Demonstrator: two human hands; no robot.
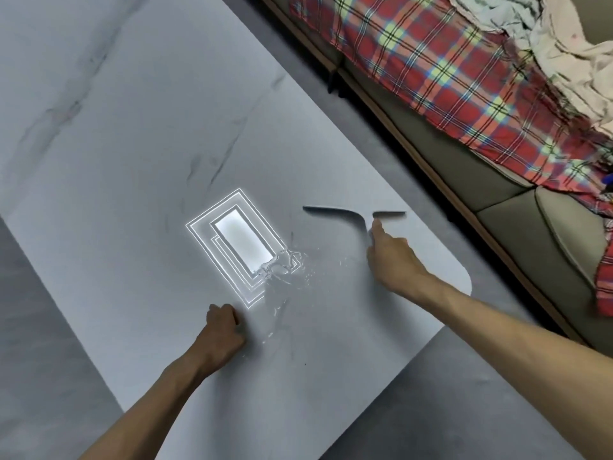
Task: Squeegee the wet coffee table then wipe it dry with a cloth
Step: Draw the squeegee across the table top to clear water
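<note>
The pale grey marble-look coffee table [139, 154] fills the left and middle of the head view. A patch of water [285, 270] glistens near its front right, beside the bright reflection of a ceiling lamp [238, 247]. My right hand [393, 260] grips the handle of a squeegee [348, 214], whose thin dark blade rests on the tabletop beyond the water, near the table's right edge. My left hand [222, 333] is closed into a fist and rests on the table just left of the water. No cloth lies on the table.
A brown sofa [497, 180] runs along the right, draped with a red plaid blanket [447, 71] and a crumpled pale fabric [547, 38]. Grey floor [464, 393] shows around the table's rounded front corner and at the lower left.
</note>
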